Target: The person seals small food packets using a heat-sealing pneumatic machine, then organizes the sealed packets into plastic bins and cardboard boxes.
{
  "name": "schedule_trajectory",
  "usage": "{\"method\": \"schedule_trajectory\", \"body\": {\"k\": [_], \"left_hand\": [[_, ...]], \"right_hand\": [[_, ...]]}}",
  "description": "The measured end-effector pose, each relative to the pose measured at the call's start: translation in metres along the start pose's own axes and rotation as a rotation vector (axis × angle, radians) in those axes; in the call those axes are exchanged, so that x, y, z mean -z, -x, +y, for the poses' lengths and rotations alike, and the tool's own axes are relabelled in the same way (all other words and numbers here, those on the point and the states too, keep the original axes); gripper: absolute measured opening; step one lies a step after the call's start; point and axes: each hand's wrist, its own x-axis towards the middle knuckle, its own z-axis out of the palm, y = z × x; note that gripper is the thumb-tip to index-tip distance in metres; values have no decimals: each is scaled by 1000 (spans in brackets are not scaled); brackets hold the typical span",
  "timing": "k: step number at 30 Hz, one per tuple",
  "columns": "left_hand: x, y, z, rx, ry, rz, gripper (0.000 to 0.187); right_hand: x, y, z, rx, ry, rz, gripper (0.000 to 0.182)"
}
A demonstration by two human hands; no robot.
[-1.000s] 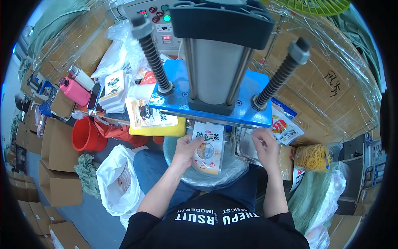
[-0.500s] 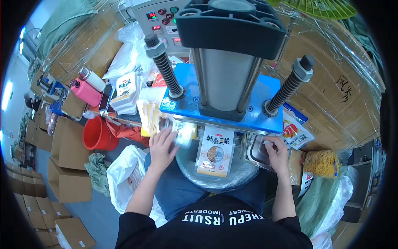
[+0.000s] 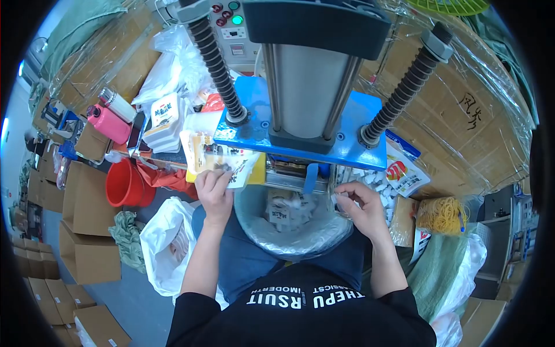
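Note:
My left hand pinches the lower edge of a printed white pouch, part of a loose stack beside the press. My right hand is closed, with thumb and forefinger together at the tray edge under the press's right side; what they hold is too small to make out. Between my hands stands the press, its blue plate under a grey cylinder. A blue strip hangs below the plate. Several pouches lie in a plastic-lined tub between my knees.
Small white pieces lie beyond my right hand, near a bundle of yellow bands. To the left are a red bucket, a pink bottle, a white sack and cardboard boxes. Large cartons stand behind.
The pouch below the press is gone from there. The spring rods stand higher above the blue plate, and a panel button glows green. My right hand has shifted left, toward the press.

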Motion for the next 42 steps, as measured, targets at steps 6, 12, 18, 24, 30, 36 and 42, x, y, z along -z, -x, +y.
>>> {"method": "schedule_trajectory", "body": {"k": [6,12,18,24,30,36,42], "left_hand": [[-1,-3,-16,52,123,-214,22],[15,-4,53,179,291,-220,15],[25,-13,91,119,451,-524,11],[23,16,96,792,1236,-949,21],[-17,17,80,1204,1326,-751,23],[-49,-4,73,1367,1406,-572,20],[-39,-13,68,1315,1398,-622,19]], "right_hand": [[-13,13,24,-194,-234,11,15],[-16,19,12,-150,-218,-64,14],[1,-12,-43,275,327,-287,14],[-18,-3,-22,161,84,-302,23],[-4,2,-1,-95,116,-34,39],[49,12,22,-114,802,281,31],[29,18,47,-30,882,207,31]]}}
